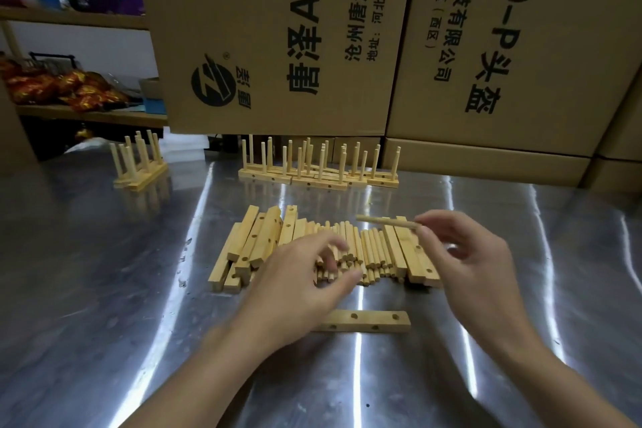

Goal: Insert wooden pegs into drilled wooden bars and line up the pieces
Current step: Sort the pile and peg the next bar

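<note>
**Peg in hand, bar unrestrained: slip and scatter risks**

The right hand [465,264] pinches one peg [385,222] by its end at the fingertips, level above the stock. The left hand [305,288] hovers with fingers curled over the loose pegs [361,254]. Motion blur prevents saying whether it grips one.

Risks, as judged:
- The single bar [364,321], nearest the person on the polished metal table [104,288], is held by neither hand. A peg pressed in now would likely skate it sideways or enter crooked.
- The end-pinch gives little control, so the peg could drop.
- The left fingers could scatter the loose pegs.

Count:
- One peg in hand.
- One single bar, with two holes showing on top and two on its near side.
- Loose pegs overlapped, not countable.
- Loose bars [257,243] in two stacks, left and right of the pegs, number not determinable.
- Two finished groups at the far side: a long row [319,181] and a small set [142,177] far left.
</note>
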